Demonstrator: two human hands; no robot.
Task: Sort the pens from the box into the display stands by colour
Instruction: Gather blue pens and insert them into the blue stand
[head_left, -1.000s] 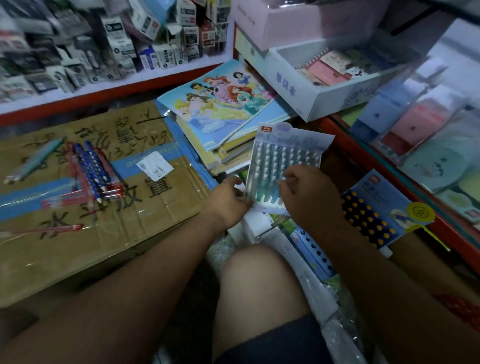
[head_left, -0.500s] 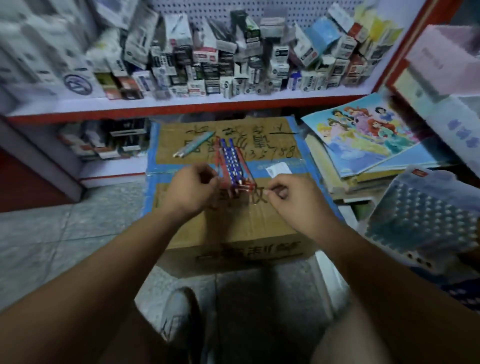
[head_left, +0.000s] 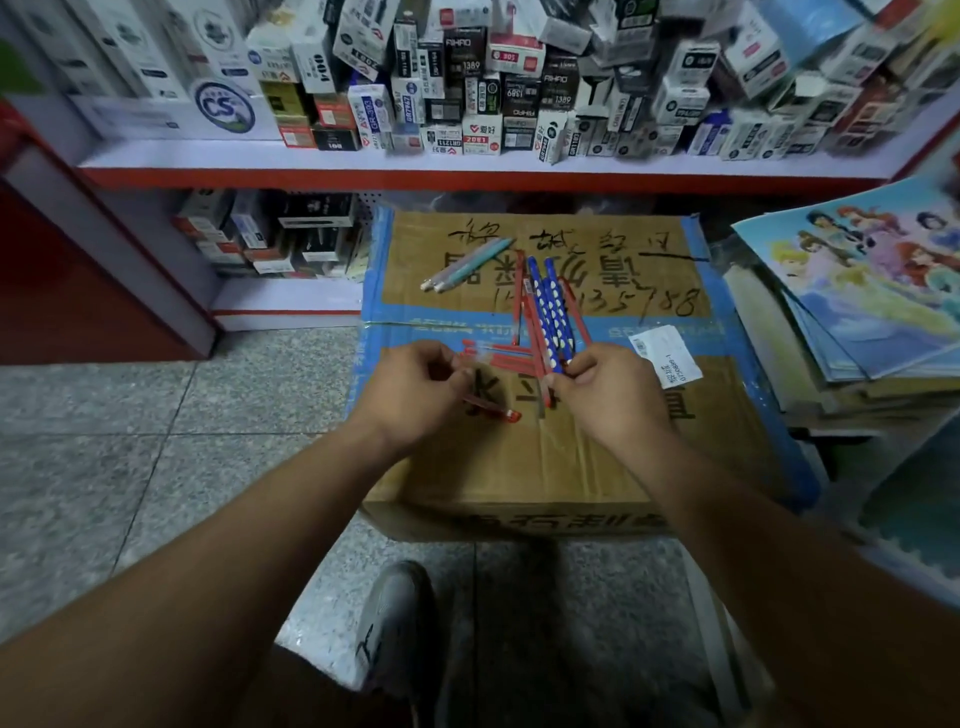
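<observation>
Pens lay in a loose pile on top of a taped cardboard carton (head_left: 519, 467) on the tile floor: red pens (head_left: 506, 358) fanned out toward the left, blue pens (head_left: 548, 306) with dotted grips bunched alongside, and two pale pens (head_left: 467, 265) apart near the far edge. Left hand (head_left: 410, 395) had fingers curled onto the near ends of the red pens, with one more red pen poking out from under it; it read as a pinch, though the contact was partly hidden. Right hand (head_left: 610, 400) pinched the near ends of the blue pens between thumb and forefinger. My read on the step: splitting the pile by colour, red to the left hand, blue to the right. No display stand was in view, so the next move calls for lifting one single-colour bunch clean of the other and carrying it off-frame to its stand; the red and blue pens crossed each other, so strays could come along. Readable text: handwritten characters and digits like "135788" on the carton, plus a white shipping label (head_left: 665, 356), print too small. On the shelf (head_left: 467, 166) behind were pen boxes (head_left: 465, 52) marked "AIHAO", "1389", "2081", "GR1211", and a round "CS" logo (head_left: 223, 106). Cartoon-princess books (head_left: 872, 280) were stacked at the right.
</observation>
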